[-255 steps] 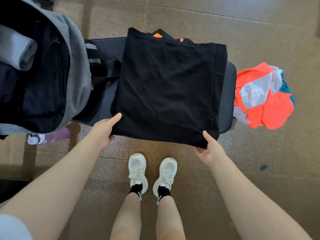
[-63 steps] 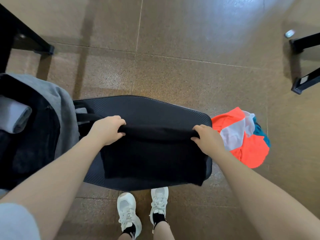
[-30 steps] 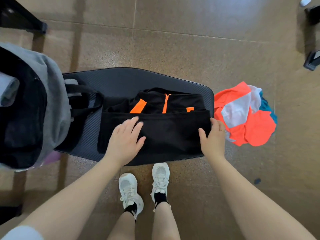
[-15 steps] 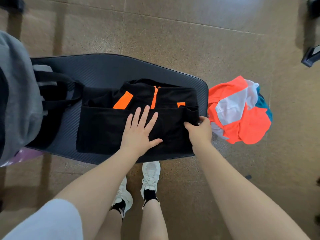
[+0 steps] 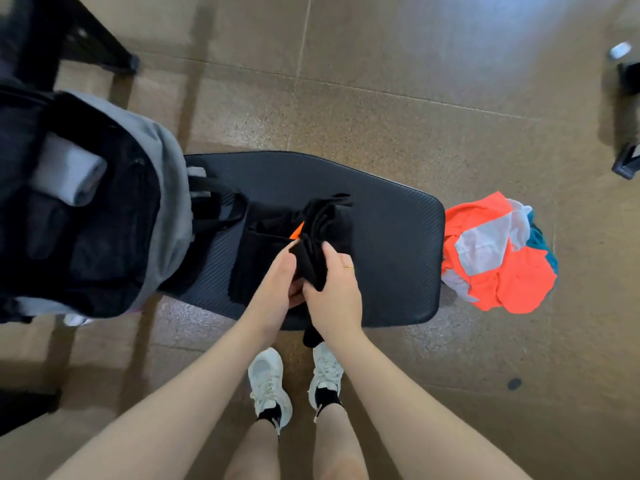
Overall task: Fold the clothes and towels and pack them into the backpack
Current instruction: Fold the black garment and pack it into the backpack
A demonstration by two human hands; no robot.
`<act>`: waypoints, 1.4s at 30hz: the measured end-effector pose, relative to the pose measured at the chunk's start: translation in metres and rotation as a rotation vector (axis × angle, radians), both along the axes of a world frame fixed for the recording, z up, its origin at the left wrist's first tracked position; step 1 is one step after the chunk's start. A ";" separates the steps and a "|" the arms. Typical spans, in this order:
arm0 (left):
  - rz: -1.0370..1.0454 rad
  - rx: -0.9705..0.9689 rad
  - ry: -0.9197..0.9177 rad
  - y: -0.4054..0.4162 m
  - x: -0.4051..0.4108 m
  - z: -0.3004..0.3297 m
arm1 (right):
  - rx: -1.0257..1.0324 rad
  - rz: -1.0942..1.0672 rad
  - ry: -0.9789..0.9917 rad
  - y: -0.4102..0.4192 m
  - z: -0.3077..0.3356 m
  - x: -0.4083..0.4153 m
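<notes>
A black garment with orange patches (image 5: 325,233) lies on the black padded bench (image 5: 391,258), its right half lifted and folded over toward the left. My right hand (image 5: 334,292) grips that raised fold from the right. My left hand (image 5: 277,285) holds the same fold from the left, fingers against the cloth. The grey backpack (image 5: 166,188) stands open at the bench's left end, with a rolled grey towel (image 5: 65,174) inside it. A crumpled orange, white and teal pile of clothes (image 5: 498,258) sits just off the bench's right end.
Brown speckled floor tiles surround the bench. My white shoes (image 5: 298,379) stand at its near edge. A black frame leg (image 5: 100,43) stands at the upper left, and dark equipment feet (image 5: 627,161) sit at the far right.
The garment's right half has been lifted and brought over to the left. My left hand left its flat press on the cloth and joined my right hand at the fold.
</notes>
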State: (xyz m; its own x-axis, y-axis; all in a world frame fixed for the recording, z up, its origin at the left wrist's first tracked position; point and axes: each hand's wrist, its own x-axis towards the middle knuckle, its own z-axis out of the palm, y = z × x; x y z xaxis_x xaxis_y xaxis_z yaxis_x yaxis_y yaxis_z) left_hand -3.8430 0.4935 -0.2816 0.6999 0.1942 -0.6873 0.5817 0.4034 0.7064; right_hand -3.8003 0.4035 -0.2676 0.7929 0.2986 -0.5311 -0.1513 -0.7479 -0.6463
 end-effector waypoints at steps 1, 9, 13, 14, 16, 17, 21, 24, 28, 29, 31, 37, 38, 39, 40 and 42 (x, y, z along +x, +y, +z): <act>0.031 0.022 0.001 0.005 -0.007 0.000 | 0.015 0.049 0.019 0.012 -0.002 -0.007; -0.050 0.354 0.131 0.068 -0.009 -0.048 | 0.056 0.472 -0.252 0.013 -0.039 -0.013; -0.213 0.565 0.110 0.078 -0.002 -0.056 | -0.194 0.788 -0.451 0.002 -0.057 0.010; -0.189 0.650 0.125 0.078 -0.004 -0.058 | -0.239 0.860 -0.438 0.006 -0.061 0.011; -0.130 0.891 0.182 0.078 -0.012 -0.062 | -0.291 0.926 -0.434 0.017 -0.072 0.011; -0.119 0.990 0.213 0.078 -0.018 -0.065 | -0.311 0.936 -0.419 0.024 -0.078 0.011; -0.155 0.853 0.274 0.081 -0.033 -0.085 | -0.370 0.902 -0.393 0.047 -0.103 0.007; -0.195 0.810 0.244 0.080 -0.029 -0.096 | -0.358 0.880 -0.386 0.046 -0.115 0.007; -0.237 0.806 0.301 0.081 -0.018 -0.099 | -0.364 0.916 -0.342 0.048 -0.119 0.013; -0.253 0.796 0.315 0.082 -0.016 -0.098 | -0.350 0.925 -0.313 0.048 -0.116 0.015; -0.279 0.769 0.341 0.082 -0.013 -0.094 | -0.223 0.888 -0.250 0.044 -0.107 0.020; -0.056 0.514 0.380 0.078 -0.002 -0.077 | -0.131 0.146 -0.270 0.005 -0.091 0.031; -0.031 0.449 0.360 0.077 -0.003 -0.074 | -0.085 0.001 -0.056 0.003 -0.091 0.032; -0.008 0.398 0.337 0.075 -0.004 -0.072 | 0.017 -0.164 0.151 0.003 -0.091 0.032; 0.010 0.368 0.311 0.073 -0.006 -0.070 | 0.131 -0.332 0.313 0.003 -0.092 0.033; 0.042 0.351 0.257 0.069 -0.012 -0.063 | 0.240 -0.542 0.533 0.003 -0.090 0.035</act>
State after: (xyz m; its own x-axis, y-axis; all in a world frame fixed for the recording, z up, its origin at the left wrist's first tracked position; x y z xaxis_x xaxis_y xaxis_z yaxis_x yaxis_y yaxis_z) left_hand -3.8552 0.5630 -0.3449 0.5013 0.4716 -0.7255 0.7448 0.1915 0.6392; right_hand -3.7652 0.4066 -0.3577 0.5178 0.0986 -0.8498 -0.7881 -0.3314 -0.5187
